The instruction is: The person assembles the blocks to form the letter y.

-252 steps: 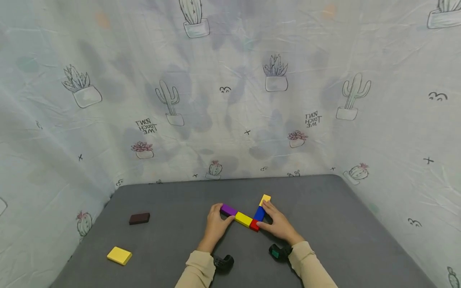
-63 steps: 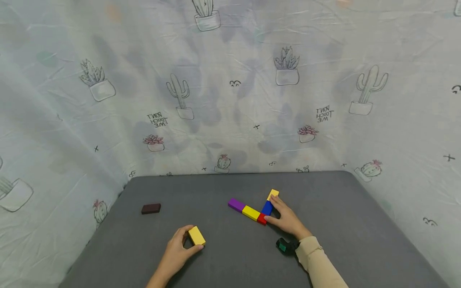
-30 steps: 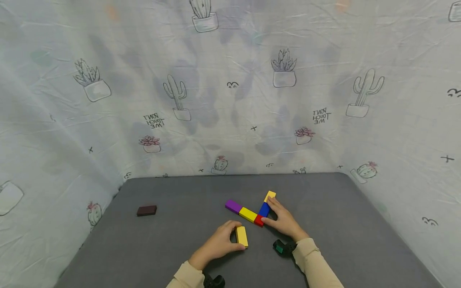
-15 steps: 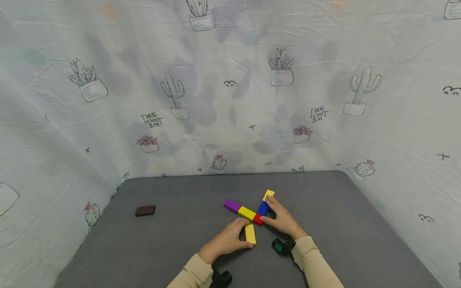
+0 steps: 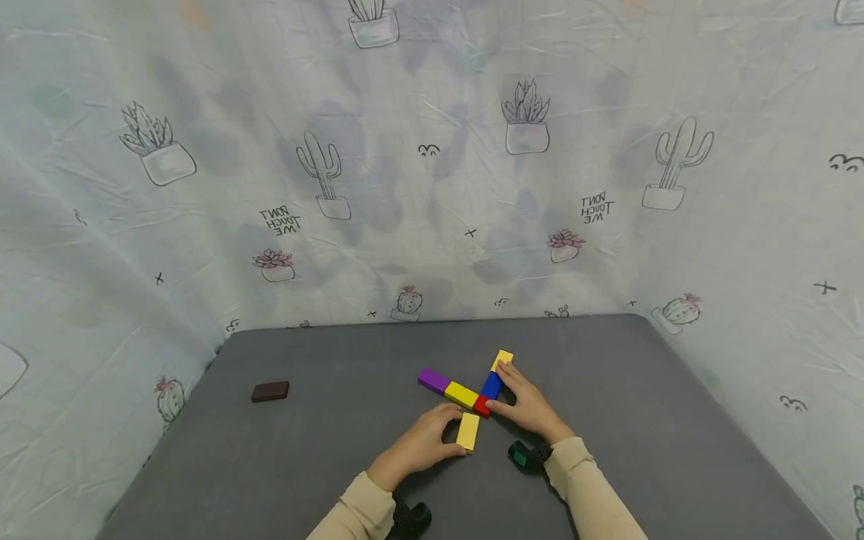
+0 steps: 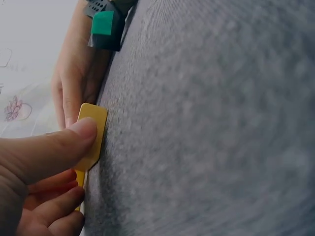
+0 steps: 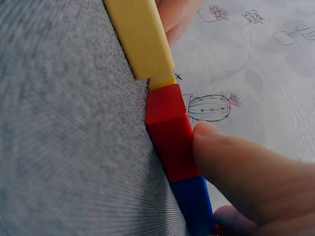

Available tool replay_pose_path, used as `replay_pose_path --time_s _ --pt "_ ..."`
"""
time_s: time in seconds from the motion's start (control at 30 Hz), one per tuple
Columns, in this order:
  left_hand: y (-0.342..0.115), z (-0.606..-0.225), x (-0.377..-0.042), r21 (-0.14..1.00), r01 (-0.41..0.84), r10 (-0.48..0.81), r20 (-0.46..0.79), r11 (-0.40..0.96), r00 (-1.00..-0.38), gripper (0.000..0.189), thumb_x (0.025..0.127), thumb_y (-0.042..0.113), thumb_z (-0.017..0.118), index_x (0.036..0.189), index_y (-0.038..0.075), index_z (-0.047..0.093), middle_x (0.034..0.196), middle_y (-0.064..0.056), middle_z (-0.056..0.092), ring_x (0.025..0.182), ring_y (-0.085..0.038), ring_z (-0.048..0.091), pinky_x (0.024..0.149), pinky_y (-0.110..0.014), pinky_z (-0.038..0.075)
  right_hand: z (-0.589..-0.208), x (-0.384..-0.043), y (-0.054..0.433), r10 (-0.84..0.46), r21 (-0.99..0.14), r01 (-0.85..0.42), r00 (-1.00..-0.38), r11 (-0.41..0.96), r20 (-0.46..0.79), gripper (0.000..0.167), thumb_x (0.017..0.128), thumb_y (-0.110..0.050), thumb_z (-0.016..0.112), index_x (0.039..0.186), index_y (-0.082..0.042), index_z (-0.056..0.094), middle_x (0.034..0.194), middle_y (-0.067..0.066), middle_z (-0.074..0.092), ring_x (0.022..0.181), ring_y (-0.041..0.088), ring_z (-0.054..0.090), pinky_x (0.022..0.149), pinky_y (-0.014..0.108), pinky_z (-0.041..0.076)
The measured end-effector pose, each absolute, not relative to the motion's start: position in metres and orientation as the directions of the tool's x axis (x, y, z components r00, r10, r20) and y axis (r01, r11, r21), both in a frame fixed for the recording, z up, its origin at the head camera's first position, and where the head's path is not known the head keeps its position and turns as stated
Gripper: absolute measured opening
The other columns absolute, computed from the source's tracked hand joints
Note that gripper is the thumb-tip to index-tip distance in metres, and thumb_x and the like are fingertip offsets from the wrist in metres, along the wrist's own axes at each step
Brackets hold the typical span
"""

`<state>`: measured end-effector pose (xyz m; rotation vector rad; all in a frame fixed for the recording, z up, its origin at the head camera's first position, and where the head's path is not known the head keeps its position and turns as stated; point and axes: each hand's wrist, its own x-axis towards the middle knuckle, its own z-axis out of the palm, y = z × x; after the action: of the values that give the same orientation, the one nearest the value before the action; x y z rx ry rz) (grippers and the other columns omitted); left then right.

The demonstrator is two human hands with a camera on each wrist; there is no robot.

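Note:
My left hand (image 5: 421, 442) pinches a pale yellow block (image 5: 468, 433) between thumb and fingers. In the left wrist view, the thumb lies on the end of this yellow block (image 6: 96, 130). Its far end is close to the red block (image 5: 482, 406); I cannot tell if they touch. From the red block, a yellow block (image 5: 462, 394) and a purple block (image 5: 434, 380) run left. A blue block (image 5: 492, 385) and a second pale yellow block (image 5: 502, 360) run away from it. My right hand (image 5: 529, 406) holds this second arm, thumb at the red block (image 7: 172, 147), fingers at the far yellow one.
A dark brown block (image 5: 270, 391) lies alone on the left of the grey table (image 5: 337, 360). A cloth (image 5: 432, 187) printed with cacti hangs behind and beside the table. Black devices (image 5: 529, 456) are strapped at both wrists.
My left hand took the pale yellow block from the table's left, carried it right and turned it lengthwise beside the red block. The right hand has stayed at the joined blocks.

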<state>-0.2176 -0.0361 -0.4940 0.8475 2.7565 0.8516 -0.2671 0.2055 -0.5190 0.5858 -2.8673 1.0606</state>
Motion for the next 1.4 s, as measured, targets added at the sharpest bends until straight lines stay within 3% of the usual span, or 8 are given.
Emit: replay_pose_path --time_s 0.33,0.8,1.17,1.4 --pt "-0.033 -0.488 -0.223 0.516 0.513 0.581 0.036 0.686 -0.813 0.05 0.086 0.027 0.07 0.129 0.008 0.056 0.133 -0.006 0.054 0.123 -0.02 0.051 0.103 -0.038 0.044 -0.515 -0.268 0.203 -0.35 -0.609 -0.381 -0.92 0.695 0.177 0.08 0.087 -0.045 0.065 0.146 -0.002 0.033 0.155 0.015 0.025 0.144 0.036 0.018 0.111 0.059 0.024" --pt "-0.033 -0.487 -0.222 0.522 0.514 0.574 0.057 0.68 -0.817 0.051 0.083 0.031 0.072 0.127 0.009 0.058 0.13 -0.004 0.057 0.12 -0.018 0.054 0.1 -0.036 0.046 -0.516 -0.267 0.204 -0.345 -0.613 -0.396 -0.916 0.684 0.207 0.08 0.087 -0.045 0.064 0.147 -0.001 0.032 0.155 0.016 0.025 0.143 0.038 0.019 0.11 0.06 0.025" --pt "-0.05 -0.494 -0.212 0.657 0.425 0.528 0.048 0.623 -0.848 0.054 0.085 0.035 0.07 0.13 0.008 0.056 0.129 -0.005 0.057 0.119 -0.022 0.054 0.1 -0.041 0.045 -0.515 -0.254 0.2 -0.28 -0.647 -0.37 -0.929 0.667 0.242 0.077 0.087 -0.046 0.064 0.147 -0.007 0.035 0.153 0.017 0.03 0.14 0.038 0.028 0.108 0.062 0.027" --pt "-0.069 -0.502 -0.203 0.762 0.385 0.524 0.071 0.52 -0.849 0.054 0.087 0.034 0.068 0.131 0.005 0.055 0.128 -0.007 0.058 0.119 -0.024 0.055 0.101 -0.041 0.045 -0.518 -0.234 0.187 -0.267 -0.652 -0.349 -0.937 0.673 0.225 0.08 0.084 -0.048 0.066 0.146 -0.007 0.037 0.153 0.017 0.029 0.142 0.037 0.025 0.108 0.062 0.028"
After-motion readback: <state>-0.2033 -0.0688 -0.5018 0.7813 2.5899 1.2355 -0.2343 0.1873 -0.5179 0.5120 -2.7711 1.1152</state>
